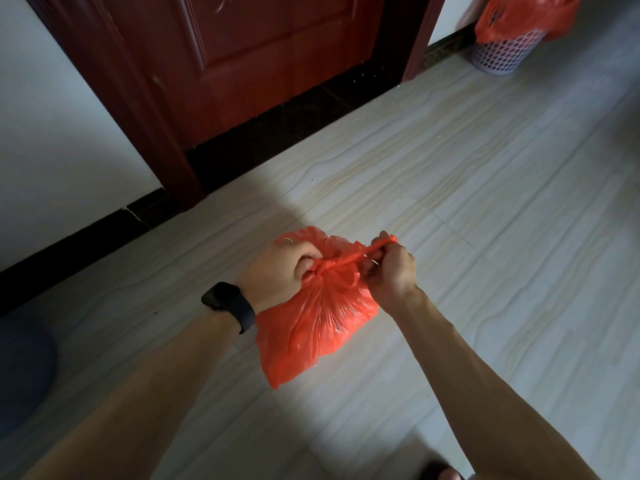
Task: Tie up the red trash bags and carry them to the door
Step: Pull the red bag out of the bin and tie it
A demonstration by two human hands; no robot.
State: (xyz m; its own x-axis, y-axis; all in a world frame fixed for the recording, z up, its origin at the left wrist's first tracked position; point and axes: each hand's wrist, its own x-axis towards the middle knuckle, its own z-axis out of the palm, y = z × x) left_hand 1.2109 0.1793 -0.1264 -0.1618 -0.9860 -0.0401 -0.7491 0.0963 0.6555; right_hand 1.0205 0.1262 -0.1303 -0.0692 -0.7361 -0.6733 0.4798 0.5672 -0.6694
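Observation:
A small red trash bag (318, 320) hangs in front of me above the pale floor, its neck gathered into a knot. My left hand (277, 271), with a black watch on the wrist, grips the bag's left handle strip at the knot. My right hand (389, 268) pinches the other twisted handle strip and pulls it out to the right. A second red bag (519, 15) lines a perforated white bin (502, 55) at the top right, against the wall. The dark red door (277, 46) stands shut straight ahead.
A black threshold (294, 129) and black skirting run along the white wall. A dark round object (20, 372) lies on the floor at the left edge. The toe of a foot (443, 474) shows at the bottom. Pale tiled floor stretches to the right.

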